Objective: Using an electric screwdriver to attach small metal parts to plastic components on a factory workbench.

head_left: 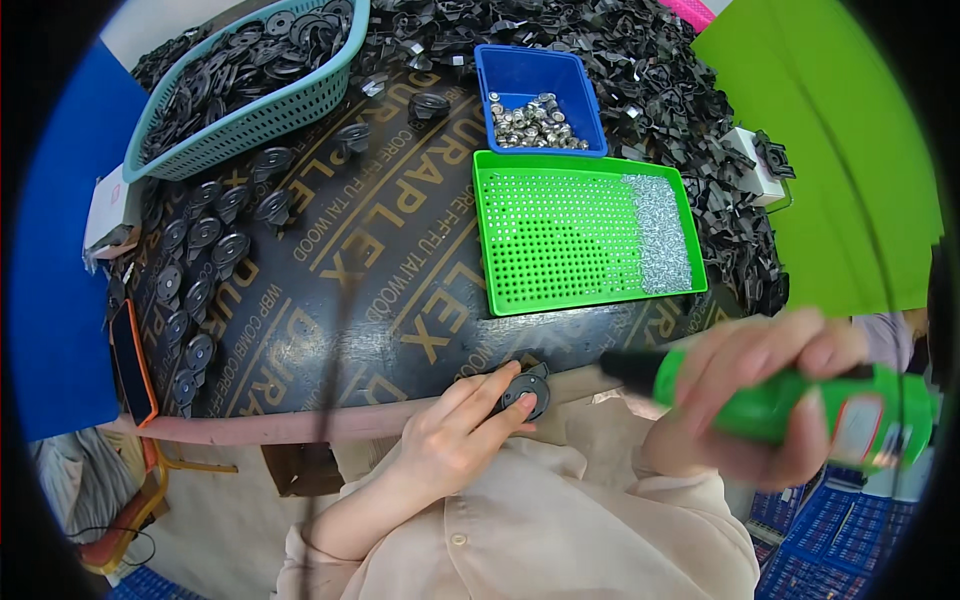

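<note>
Round black part (541, 399) in the left hand (450, 435), green power tool (762, 408) in the right hand (745, 365)

The person's left hand is closed around the round black part at the table's near edge, thumb against it and fingers along its far side. The right hand, a little blurred, wraps the body of the green power tool, whose dark nose points leftward at the part, with a gap between them.

Beyond the hands, a green perforated tray (590, 307) lies on the dark printed tabletop (390, 310), small silvery pieces (665, 235) gathered at its right end. Just behind it is a blue bin (500, 75) with round metal pieces (540, 122) inside. Similar black parts (205, 232) lie loosely spread on the left (some of them nearly in rows), below a teal basket (255, 128) full of black discs (250, 70). A large heap of black pieces (650, 90) covers the far and right sides. A phone (130, 360) with an orange edge lies at the left.
</note>
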`<state>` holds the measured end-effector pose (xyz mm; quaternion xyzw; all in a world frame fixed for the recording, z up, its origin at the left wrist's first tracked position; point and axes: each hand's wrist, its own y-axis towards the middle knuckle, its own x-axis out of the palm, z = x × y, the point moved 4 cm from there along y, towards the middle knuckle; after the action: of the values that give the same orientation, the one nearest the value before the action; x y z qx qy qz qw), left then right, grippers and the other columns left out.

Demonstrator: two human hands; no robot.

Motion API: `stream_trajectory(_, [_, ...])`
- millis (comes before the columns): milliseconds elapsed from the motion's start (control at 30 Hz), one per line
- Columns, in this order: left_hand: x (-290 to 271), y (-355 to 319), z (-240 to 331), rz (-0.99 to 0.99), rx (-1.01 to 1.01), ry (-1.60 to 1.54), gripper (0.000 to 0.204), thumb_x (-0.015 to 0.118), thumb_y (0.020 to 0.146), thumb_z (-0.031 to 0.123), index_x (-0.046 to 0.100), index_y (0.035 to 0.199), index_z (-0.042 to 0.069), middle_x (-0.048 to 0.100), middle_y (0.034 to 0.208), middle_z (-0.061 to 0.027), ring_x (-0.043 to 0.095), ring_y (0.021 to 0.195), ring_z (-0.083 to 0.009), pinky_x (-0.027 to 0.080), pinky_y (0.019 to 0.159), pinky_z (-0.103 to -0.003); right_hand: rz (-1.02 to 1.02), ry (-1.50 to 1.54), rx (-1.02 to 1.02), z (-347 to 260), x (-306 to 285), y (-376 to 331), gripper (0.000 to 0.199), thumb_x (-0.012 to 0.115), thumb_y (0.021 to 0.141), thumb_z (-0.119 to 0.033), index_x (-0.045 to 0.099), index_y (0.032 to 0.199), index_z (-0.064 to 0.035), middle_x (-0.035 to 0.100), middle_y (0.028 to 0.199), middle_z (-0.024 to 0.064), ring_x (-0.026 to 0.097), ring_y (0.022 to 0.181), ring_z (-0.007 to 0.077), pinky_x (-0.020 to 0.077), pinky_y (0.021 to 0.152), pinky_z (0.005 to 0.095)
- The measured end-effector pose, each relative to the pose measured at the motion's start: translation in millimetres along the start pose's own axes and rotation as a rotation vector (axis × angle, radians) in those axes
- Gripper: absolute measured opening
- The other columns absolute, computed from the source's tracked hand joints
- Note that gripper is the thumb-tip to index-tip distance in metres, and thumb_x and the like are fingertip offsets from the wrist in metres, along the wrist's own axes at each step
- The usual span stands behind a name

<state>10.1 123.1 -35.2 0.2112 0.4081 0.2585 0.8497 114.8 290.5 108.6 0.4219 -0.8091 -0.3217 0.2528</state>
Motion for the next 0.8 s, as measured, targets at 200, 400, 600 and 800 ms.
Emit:
stream_trajectory(200, [-2,0,2,0.024,0.012,0.051,0.024,0.08,0.072,0.015,0.072,0.092,0.005,0.067,0.112,-0.0145,0.065,0.082,-0.0196,0.056,0.062,-0.027,-0.153,0.02,0.236,7,33,-26,0.024,0.052,0.092,-0.011,0.033,0.105,-0.0037,0.059,0.097,0.025,0.061,0.052,0.0292,0.055,0.047,0.0396])
stream_trajectory(400, [-3,3,3,0.003,0.013,0.055,0.02,0.08,0.073,0.015,0.072,0.088,0.004,0.067,0.111,-0.0146,0.065,0.082,-0.0195,0.056,0.061,-0.027,-0.17,0.016,0.27,6,34,-27,0.024,0.053,0.092,-0.009,0.033,0.105,-0.0032,0.059,0.097,0.0265,0.062,0.052,0.0298,0.0552,0.048,0.0401])
stream_trajectory(600, [-6,4,2,-0.01,0.011,0.053,0.021,0.079,0.072,0.015,0.072,0.089,0.004,0.066,0.113,-0.0151,0.065,0.083,-0.0196,0.056,0.06,-0.028,-0.143,0.023,0.327,12,38,-32,0.025,0.054,0.092,-0.007,0.035,0.106,-0.0023,0.059,0.097,0.0261,0.064,0.056,0.031,0.0556,0.049,0.0415])
stream_trajectory(800, [-5,4,3,-0.016,0.018,0.062,0.023,0.079,0.071,0.016,0.072,0.089,0.004,0.066,0.113,-0.0159,0.065,0.085,-0.02,0.057,0.062,-0.028,-0.356,0.068,0.271,14,43,-19,0.028,0.059,0.088,-0.001,0.039,0.107,-0.001,0.062,0.089,0.0238,0.065,0.061,0.0302,0.0574,0.055,0.043])
